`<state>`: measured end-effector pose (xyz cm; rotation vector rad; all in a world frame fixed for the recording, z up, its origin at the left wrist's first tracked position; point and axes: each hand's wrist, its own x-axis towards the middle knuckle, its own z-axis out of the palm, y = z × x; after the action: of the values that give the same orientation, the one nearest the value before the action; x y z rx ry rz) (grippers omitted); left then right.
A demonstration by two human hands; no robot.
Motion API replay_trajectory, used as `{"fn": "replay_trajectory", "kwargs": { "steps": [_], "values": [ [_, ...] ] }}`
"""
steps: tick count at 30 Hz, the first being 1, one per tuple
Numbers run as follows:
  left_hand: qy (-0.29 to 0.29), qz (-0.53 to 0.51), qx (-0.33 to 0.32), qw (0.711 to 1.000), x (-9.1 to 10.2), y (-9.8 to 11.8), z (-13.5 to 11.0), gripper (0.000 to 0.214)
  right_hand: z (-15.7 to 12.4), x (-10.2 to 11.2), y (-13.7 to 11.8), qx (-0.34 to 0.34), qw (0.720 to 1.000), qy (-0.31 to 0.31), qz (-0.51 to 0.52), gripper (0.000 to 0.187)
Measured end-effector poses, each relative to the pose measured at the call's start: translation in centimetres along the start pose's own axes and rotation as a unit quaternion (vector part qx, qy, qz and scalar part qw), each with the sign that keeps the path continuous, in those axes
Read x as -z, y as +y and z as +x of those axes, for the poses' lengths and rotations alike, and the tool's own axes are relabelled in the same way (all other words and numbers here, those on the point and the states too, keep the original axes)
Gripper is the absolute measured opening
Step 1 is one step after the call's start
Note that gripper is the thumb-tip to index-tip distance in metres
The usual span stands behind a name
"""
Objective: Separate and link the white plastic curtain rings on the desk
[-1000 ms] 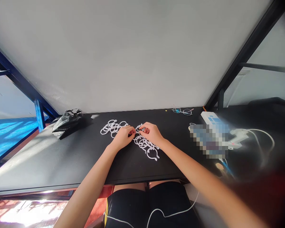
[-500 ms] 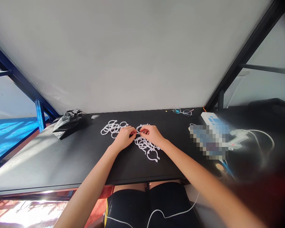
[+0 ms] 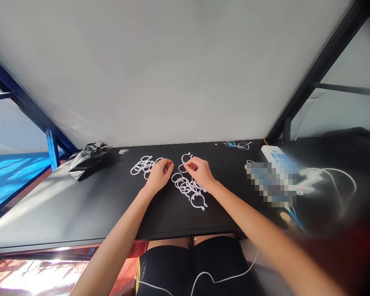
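Note:
White plastic shower curtain rings lie in two loose groups in the middle of the black table. My left hand is by the left group of rings, partly covering it. Its thumb and fingertips are pinched together, and nothing shows between them. My right hand pinches a white curtain ring by its lower part. That ring's ends stand apart at the top; a second loop shows just under it at the fingertips. Below and beside the right hand sits the other pile of rings, several of them overlapping.
A crumpled black plastic bag lies at the back left of the table. Eyeglasses rest near the wall. To the right are a white power strip, a blurred-out object and white cables.
My hands have drawn apart: the left has shifted slightly left, off the ring. The right has risen a little with the ring, which shows more fully with its ends apart.

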<state>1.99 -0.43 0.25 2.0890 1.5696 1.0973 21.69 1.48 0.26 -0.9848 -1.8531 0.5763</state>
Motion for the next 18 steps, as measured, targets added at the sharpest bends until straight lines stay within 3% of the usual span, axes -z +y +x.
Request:
{"fn": "replay_trajectory", "kwargs": {
  "steps": [6, 11, 18],
  "values": [
    [-0.098, -0.240, 0.051, 0.965, -0.3, 1.3, 0.0, 0.037, -0.1, -0.3, 0.2, 0.052, 0.997, -0.046, 0.042, 0.015],
    [-0.134, -0.346, 0.091, 0.924, -0.2, 1.6, 0.0, 0.041, -0.3, -0.6, -0.2, 0.057, 0.995, -0.059, 0.065, 0.015],
    [-0.171, -0.382, 0.111, 0.902, 0.2, 1.7, 0.0, 0.038, -0.1, 0.5, -1.5, 0.002, 0.992, 0.077, 0.098, 0.017]
  ]
}}
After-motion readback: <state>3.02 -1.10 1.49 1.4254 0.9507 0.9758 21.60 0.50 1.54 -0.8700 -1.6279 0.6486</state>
